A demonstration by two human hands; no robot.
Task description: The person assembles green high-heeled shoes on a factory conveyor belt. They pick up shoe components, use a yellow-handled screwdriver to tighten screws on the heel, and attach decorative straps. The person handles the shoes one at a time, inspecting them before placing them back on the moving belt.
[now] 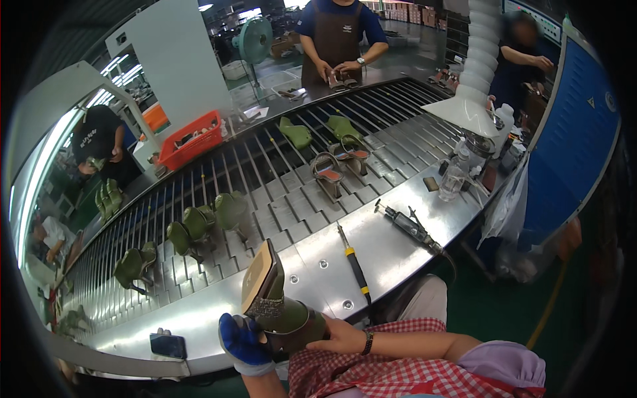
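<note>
- The near metal ledge is left mostly bare between the yellow-handled tool and the grey air tool; room for a hand is offered there.
- Straight ahead, the way is blocked by the olive shoe, which is gripped by the gloved left hand and touched by the bare right hand.
- To the near left, the ledge is taken up by a dark phone.
- On the slatted conveyor, the left is crowded by olive heeled shoes; a free strip is seen between these and the strappy sandals.
- The far right is cluttered by bottles and a white duct hood.
</note>
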